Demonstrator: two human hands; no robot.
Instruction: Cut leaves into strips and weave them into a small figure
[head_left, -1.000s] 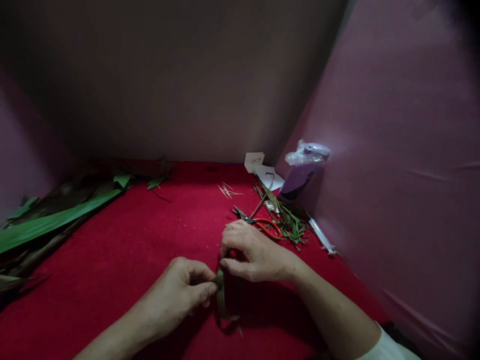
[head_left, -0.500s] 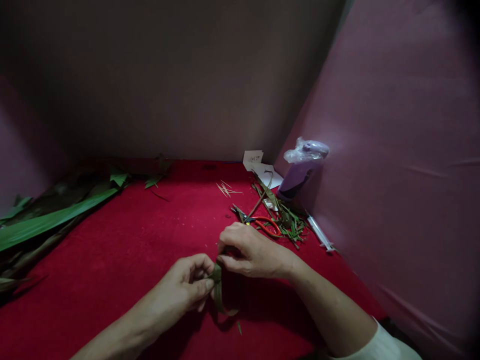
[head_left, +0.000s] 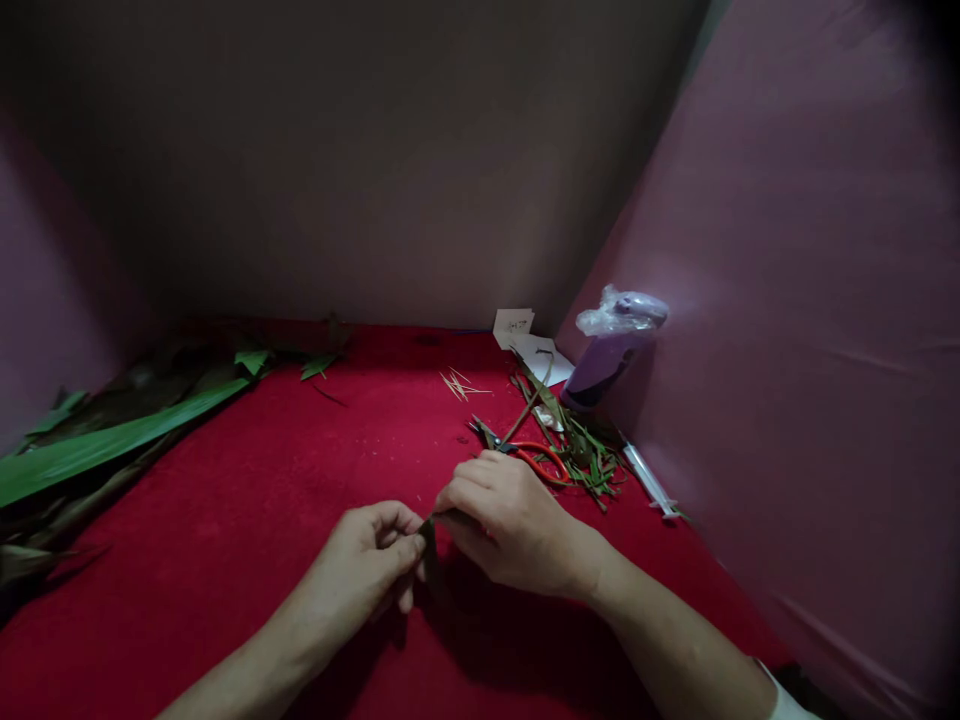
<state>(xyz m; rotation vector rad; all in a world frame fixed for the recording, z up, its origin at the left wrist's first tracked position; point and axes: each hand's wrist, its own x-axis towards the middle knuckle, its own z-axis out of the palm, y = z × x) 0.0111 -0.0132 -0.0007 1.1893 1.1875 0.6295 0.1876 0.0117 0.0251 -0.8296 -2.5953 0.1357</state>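
Both hands meet low in the middle of the red cloth [head_left: 247,500]. My left hand [head_left: 367,565] pinches a narrow dark green leaf strip [head_left: 433,560] between thumb and fingers. My right hand [head_left: 510,525] is closed on the same strip from the right, its fingertips touching the left hand's. The strip hangs down between the hands; its lower end is lost in shadow. Just beyond my right hand lie red-handled scissors [head_left: 525,455].
Long green leaves [head_left: 112,440] lie along the left edge. A heap of leaf trimmings [head_left: 581,450], a few thin sticks [head_left: 459,383], white paper cards [head_left: 525,335], a purple bottle wrapped in plastic [head_left: 611,345] and a white pen-like tool [head_left: 651,482] sit at the right by the purple wall.
The hands have drawn closer and risen slightly. The leaf strip's curl, seen hanging below the hands earlier, is now pulled straighter and mostly hidden in shadow.
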